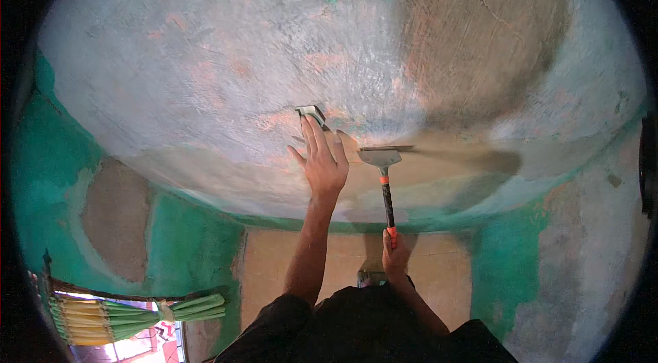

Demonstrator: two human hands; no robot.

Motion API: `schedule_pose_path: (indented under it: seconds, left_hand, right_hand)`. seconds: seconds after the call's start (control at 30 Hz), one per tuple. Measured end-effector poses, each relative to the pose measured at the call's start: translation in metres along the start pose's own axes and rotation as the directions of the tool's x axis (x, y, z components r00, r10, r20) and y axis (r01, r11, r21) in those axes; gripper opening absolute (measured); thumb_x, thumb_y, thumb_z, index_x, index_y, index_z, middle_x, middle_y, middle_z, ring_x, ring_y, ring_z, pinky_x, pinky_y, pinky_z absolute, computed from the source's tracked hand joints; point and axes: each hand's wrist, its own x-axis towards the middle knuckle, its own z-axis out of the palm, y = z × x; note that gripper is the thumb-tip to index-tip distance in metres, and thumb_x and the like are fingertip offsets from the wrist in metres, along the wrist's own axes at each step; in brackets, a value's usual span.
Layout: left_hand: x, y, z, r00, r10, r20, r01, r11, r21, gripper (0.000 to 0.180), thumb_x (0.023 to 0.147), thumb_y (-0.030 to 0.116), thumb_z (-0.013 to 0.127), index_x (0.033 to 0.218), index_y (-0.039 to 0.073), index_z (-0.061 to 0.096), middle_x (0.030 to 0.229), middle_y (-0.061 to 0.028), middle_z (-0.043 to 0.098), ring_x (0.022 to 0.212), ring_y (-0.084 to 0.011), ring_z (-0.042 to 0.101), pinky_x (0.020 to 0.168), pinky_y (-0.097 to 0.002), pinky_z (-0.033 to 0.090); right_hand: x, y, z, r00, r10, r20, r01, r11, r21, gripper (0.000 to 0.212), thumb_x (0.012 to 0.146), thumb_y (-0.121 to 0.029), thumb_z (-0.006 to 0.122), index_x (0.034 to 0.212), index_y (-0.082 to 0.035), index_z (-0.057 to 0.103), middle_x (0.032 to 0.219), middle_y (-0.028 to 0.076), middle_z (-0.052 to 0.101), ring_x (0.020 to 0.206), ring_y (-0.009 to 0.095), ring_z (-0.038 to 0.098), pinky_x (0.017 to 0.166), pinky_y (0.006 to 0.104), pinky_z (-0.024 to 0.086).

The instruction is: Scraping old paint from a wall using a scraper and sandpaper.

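My right hand (395, 255) is wrapped round the orange lower end of a long-handled scraper (388, 202). Its handle is black and orange, and its wide metal blade lies at a patchy, whitish plastered surface (226, 54) that looks like a ceiling. To its left, my left hand (325, 170) reaches up with fingers stretched and spread. The fingertips touch a small grey-and-white block-like piece (312, 113) with dark edges; whether it is fixed to the surface or loose, I cannot tell. Pinkish scraped spots and bits of green show around it.
Green painted walls (185, 239) with bare plaster patches border the surface. A tan panel (439, 274) lies beyond my right arm. At the lower left, a green-and-yellow curtain (116, 318) is tied back at a bright window. A dark object (647, 164) sits at the right rim.
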Motion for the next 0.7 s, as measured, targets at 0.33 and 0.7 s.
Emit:
schedule_pose_path:
  seconds: [0.33,0.7]
  left_hand:
    - [-0.002,-0.004,-0.001,1.000,-0.005,-0.002,0.005,1.000,-0.001,0.065,0.104,0.024,0.039,0.157,-0.001,0.012,0.160,-0.0280,0.022,0.148,-0.0415,0.023,0.112,-0.0713,0.002]
    - [0.001,-0.026,-0.009,0.995,0.093,-0.020,-0.089,0.981,0.172,0.057,0.101,0.017,0.040,0.155,0.003,0.027,0.158,-0.0198,0.032,0.146,-0.0353,0.033,0.111,-0.0727,0.005]
  right_hand:
    - [0.009,0.008,0.007,0.997,-0.082,-0.010,0.082,0.996,-0.018,0.040,0.096,-0.042,0.064,0.080,-0.005,0.058,0.059,0.018,0.053,0.052,0.038,0.053,0.049,0.0446,0.041]
    - [0.020,-0.019,0.002,0.963,-0.268,-0.031,0.262,0.956,-0.134,0.039,0.095,-0.042,0.066,0.083,-0.005,0.058,0.058,0.015,0.051,0.050,0.037,0.052,0.047,0.0447,0.040]
